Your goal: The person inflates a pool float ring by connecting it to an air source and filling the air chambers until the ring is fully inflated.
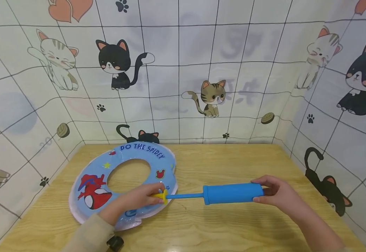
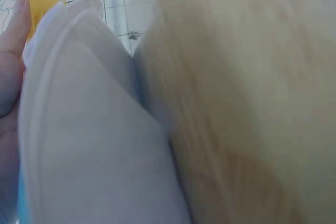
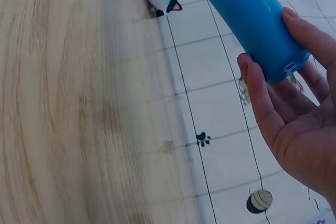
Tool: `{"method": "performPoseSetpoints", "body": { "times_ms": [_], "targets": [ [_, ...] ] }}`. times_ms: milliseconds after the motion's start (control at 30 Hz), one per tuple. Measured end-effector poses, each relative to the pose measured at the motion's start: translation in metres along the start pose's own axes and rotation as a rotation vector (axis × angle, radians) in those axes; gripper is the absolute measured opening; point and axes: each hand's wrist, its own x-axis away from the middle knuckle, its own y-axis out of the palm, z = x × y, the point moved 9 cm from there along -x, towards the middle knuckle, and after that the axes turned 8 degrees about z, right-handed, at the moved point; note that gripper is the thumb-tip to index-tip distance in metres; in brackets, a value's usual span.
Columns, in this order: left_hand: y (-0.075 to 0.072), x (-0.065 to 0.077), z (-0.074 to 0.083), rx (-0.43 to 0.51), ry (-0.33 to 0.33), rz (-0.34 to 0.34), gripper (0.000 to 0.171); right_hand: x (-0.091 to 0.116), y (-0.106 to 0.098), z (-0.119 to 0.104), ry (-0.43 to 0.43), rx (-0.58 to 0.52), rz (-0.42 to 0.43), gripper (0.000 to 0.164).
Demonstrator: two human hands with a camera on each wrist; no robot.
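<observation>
A blue hand pump (image 1: 233,194) is held level above the table, its thin rod drawn out toward the left. My left hand (image 1: 140,197) grips the yellow handle (image 1: 162,196) at the rod's end. At the barrel's far end, my right hand (image 1: 278,196) holds the closed base between thumb and fingers. In the right wrist view the blue barrel (image 3: 257,24) shows a small opening in its base, with the fingers around it. Behind the left hand lies a light-blue swim ring (image 1: 89,168) printed with a red cartoon figure, looking partly inflated.
The wooden table (image 1: 227,161) meets walls covered in cat-print sheeting (image 1: 195,45) at the back and both sides. A small black object (image 1: 115,242) sits by the left sleeve near the front edge. The left wrist view is mostly filled by the sleeve (image 2: 94,114).
</observation>
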Motion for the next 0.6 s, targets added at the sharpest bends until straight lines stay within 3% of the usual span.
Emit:
{"method": "performPoseSetpoints", "body": {
  "times_ms": [200, 600],
  "targets": [
    [0.001, -0.006, 0.003, -0.035, 0.023, 0.039, 0.017, -0.012, 0.029, 0.000, 0.014, -0.035, -0.026, 0.056],
    [0.008, -0.015, 0.012, -0.093, -0.010, 0.044, 0.021, -0.023, 0.077, -0.004, 0.000, -0.070, -0.040, 0.053]
  ]
}}
